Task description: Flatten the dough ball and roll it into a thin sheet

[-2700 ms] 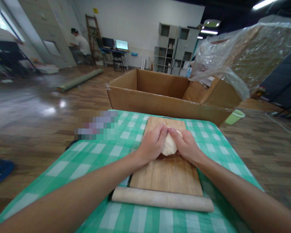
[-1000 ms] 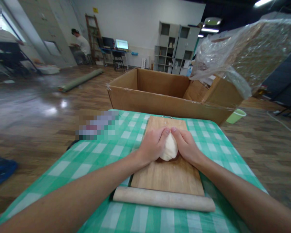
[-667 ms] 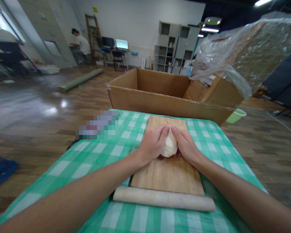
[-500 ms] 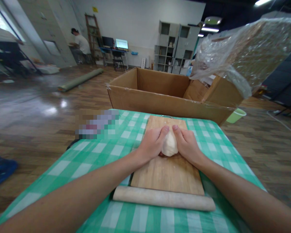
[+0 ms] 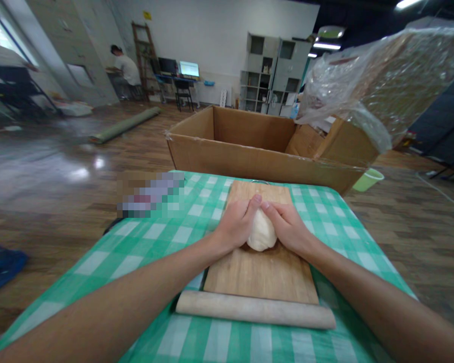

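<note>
Between my two hands is a pale, smooth lump of dough (image 5: 262, 234), low over a wooden cutting board (image 5: 261, 275). My left hand (image 5: 239, 222) is closed around its left side, thumb on top. From the right, my right hand (image 5: 287, 224) wraps it in the same way, and the two thumbs nearly meet at the far end. The fingers under and behind the dough are hidden. A wooden rolling pin (image 5: 255, 309) lies crosswise along the board's near edge.
A green-and-white checked cloth (image 5: 147, 257) covers the table. Past its far edge stands a large open cardboard box (image 5: 249, 151) with plastic-wrapped cardboard (image 5: 408, 85) at its right. A pixelated patch (image 5: 151, 194) hides something at the table's left. A person (image 5: 126, 70) sits far back.
The dough has shifted slightly toward me and to the left, and more of its near side shows. My right hand has moved left, bringing the thumbs closer together.
</note>
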Motion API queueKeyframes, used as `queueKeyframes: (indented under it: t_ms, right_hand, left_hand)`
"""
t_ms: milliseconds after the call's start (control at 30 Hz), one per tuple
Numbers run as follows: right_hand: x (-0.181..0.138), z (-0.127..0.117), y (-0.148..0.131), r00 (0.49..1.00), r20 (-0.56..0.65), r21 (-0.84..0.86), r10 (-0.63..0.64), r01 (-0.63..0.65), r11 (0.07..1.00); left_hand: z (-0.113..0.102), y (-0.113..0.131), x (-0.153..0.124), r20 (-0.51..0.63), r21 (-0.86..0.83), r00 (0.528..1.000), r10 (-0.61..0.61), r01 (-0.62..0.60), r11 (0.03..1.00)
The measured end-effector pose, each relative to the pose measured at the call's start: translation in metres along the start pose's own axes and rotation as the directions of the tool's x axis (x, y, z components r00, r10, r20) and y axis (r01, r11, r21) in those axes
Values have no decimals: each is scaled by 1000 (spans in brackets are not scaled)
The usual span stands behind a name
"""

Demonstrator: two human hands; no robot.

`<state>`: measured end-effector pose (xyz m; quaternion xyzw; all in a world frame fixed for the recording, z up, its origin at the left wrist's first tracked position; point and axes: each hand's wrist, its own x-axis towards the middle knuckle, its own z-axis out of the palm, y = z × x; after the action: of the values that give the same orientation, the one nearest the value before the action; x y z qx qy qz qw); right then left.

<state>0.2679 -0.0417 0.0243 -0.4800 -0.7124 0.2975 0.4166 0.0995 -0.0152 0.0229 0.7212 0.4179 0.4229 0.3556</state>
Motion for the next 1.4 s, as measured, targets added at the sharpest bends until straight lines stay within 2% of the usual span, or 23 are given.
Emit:
queueKeyframes:
  t_ms: [100,233,300,367,433,567,633,767,833,967,1067,1133,1233,1300,1400]
  right_hand:
    - [-1,1,0,998,-70,-29,-3,1,1000]
    - [-1,-1,0,991,-135,-5,-17,16,1000]
    - [-1,-1,1,993,-113,92,37,-27,995]
    - [-2,0,2,990,-47,207,134,-122,971]
    - [-2,1,2,981,-10,238,193,-185,954]
    - [-1,3,0,981,-160,74,112,-101,992]
    - [0,3,-1,974,-208,49,94,-85,995]
    - [-1,4,-3,976,-91,180,200,-181,967]
    - [-1,3,-2,979,-44,229,201,-186,956]
    - [1,2,0,992,-98,142,85,-70,987]
    - [1,3,0,985,-156,114,73,-56,992]
    - [0,4,0,983,-136,197,127,-98,975]
    - [-2,5,0,972,-18,318,235,-217,923]
    - [-2,5,0,970,-2,287,244,-233,929]
    - [-2,4,0,985,-108,116,133,-120,986]
  left_hand:
    - [-1,-2,0,63,-86,998,-28,33,996]
    - [-1,-2,0,191,-104,977,90,-71,992]
    - [-1,-1,0,161,-51,982,100,-93,994]
    - [0,0,-1,92,13,993,73,-74,997]
    - [0,2,-1,34,54,998,50,-52,997]
    - [1,4,-2,-7,67,998,56,-56,996]
    - [0,5,-1,-11,57,998,55,-55,997]
    - [0,5,-2,12,-7,999,37,-37,999]
    - [0,4,-2,29,-13,999,30,-30,999]
    - [0,1,-2,93,-15,995,30,-28,999]
    - [1,0,-2,156,-36,986,64,-59,998]
    - [1,1,-2,131,-12,988,78,-77,997]
    - [0,4,-2,6,29,998,60,-60,998]
    - [0,5,-1,-50,8,998,33,-32,999]
    - [-1,4,0,-48,-102,999,-12,7,995]
